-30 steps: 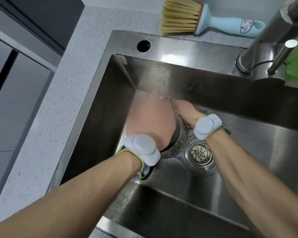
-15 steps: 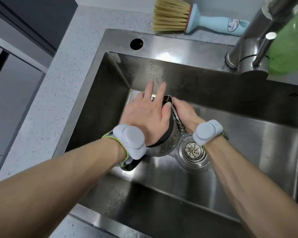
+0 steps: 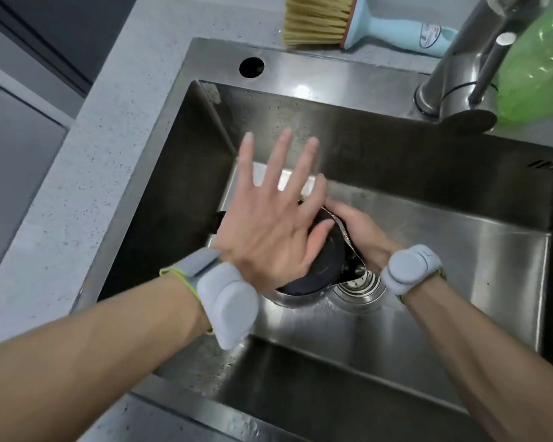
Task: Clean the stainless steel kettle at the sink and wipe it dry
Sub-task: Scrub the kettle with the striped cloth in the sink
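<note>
The stainless steel kettle (image 3: 324, 266) lies in the sink (image 3: 304, 74) with its black base turned up toward me, next to the drain (image 3: 359, 287). My left hand (image 3: 268, 224) hovers over the base with its fingers spread straight and holds nothing. My right hand (image 3: 363, 239) is curled against the kettle's right side and grips a silvery steel scourer (image 3: 340, 229), most of which is hidden under the fingers. Most of the kettle's body is covered by my left hand.
A faucet (image 3: 460, 62) stands at the sink's back right corner. Beside it is a green bottle (image 3: 538, 65). A light blue brush with tan bristles (image 3: 348, 23) lies on the speckled counter (image 3: 87, 173) behind the sink.
My left hand has lifted off the kettle's base and spread its fingers. My right hand has stayed at the kettle's side.
</note>
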A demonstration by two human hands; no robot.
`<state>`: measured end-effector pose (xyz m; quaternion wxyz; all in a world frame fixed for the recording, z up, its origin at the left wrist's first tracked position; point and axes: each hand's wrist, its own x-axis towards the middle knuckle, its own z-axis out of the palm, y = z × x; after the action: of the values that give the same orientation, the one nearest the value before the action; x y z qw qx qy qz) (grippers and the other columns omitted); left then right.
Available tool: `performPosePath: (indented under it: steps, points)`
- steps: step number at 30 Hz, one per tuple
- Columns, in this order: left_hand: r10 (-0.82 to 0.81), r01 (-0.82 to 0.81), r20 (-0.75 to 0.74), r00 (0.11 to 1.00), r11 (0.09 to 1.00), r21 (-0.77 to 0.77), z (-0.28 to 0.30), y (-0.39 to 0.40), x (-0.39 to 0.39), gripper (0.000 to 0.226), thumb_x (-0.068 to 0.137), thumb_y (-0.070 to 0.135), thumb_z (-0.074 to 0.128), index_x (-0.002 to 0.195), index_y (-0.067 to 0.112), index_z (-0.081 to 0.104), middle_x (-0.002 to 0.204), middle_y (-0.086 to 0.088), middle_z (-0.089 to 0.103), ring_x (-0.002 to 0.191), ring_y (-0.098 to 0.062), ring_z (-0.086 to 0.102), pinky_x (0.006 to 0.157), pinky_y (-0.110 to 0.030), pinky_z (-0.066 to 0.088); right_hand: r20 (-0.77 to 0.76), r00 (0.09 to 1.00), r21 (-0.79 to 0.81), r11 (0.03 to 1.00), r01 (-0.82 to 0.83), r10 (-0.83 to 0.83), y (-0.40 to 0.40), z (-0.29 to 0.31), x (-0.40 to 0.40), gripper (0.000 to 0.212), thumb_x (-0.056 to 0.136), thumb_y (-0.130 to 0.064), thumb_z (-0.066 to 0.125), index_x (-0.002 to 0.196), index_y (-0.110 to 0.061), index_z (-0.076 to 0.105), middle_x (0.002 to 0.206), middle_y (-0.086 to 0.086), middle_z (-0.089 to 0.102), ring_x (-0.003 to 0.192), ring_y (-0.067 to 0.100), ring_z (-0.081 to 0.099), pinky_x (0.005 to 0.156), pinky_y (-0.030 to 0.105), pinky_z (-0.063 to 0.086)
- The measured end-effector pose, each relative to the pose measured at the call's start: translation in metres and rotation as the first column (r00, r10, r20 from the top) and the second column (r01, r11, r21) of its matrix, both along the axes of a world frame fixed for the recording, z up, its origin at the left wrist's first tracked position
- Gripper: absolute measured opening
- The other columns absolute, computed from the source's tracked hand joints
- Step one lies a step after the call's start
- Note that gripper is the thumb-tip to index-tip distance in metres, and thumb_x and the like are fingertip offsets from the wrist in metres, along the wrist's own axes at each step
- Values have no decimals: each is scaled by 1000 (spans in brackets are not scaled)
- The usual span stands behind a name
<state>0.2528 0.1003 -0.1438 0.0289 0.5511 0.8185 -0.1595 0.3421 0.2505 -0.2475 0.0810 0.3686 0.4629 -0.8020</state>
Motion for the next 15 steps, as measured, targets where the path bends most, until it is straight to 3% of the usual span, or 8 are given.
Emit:
performPosePath:
  steps: [2,4,6,7,9,12,14,15]
  points:
    - [367,-368,-18,930,930,-27,2,-9,22,72,99,60,4,159,24,22,169,-19,1,153,-47,-5,112,-76,7,21,1000,14,1000,9,-9,-15,8,-10,35,104,-27,51,107,4,68,105,21,70,92,28,64,96,42,50]
    - [665,-681,214,715,732,-1,-1,-8,38,75,96,65,6,160,26,12,168,-16,-11,151,-47,-14,112,-72,20,66,997,63,998,31,-35,-22,6,-13,30,104,-26,51,92,-4,68,90,14,70,81,23,63,86,36,50]
    - [761,-864,465,452,504,15,-7,2,45,73,97,65,21,156,23,21,168,-12,-13,150,-47,-18,105,-61,38,69,996,89,995,45,-51,-21,7,-9,29,104,-26,51,96,-3,67,92,16,67,86,25,59,88,38,45]
    - [762,-895,514,394,446,25,-11,7,44,69,98,63,26,152,20,28,168,-11,-10,149,-47,-18,101,-57,42,47,998,94,995,44,-49,-22,7,-7,32,104,-28,51,101,-1,67,96,18,66,90,27,58,90,40,44]
    - [734,-864,486,474,495,95,-16,12,37,64,99,60,30,144,16,41,167,-12,5,149,-46,-12,103,-56,41,13,999,103,994,48,-49,-28,8,-7,43,104,-32,49,110,7,68,107,22,69,100,31,62,97,43,45]
    - [446,-550,368,816,795,256,-19,8,6,60,100,58,31,135,16,57,156,-16,38,147,-39,2,111,-58,34,-57,992,81,990,114,-109,-34,12,-10,45,106,-35,46,122,0,69,123,19,70,123,32,62,113,47,42]
    - [288,-389,348,892,882,268,-21,7,-11,59,101,59,31,143,23,50,161,-10,32,151,-39,5,110,-56,37,-106,985,126,981,146,-133,-38,17,-17,41,106,-35,45,123,-8,70,125,11,71,124,25,62,113,44,43]
    - [320,-422,363,875,871,250,-23,8,-14,61,100,59,31,151,25,39,166,-9,21,153,-41,6,108,-55,39,-118,985,189,971,148,-127,-40,20,-22,39,107,-35,45,123,-11,71,126,5,70,123,18,62,113,40,43]
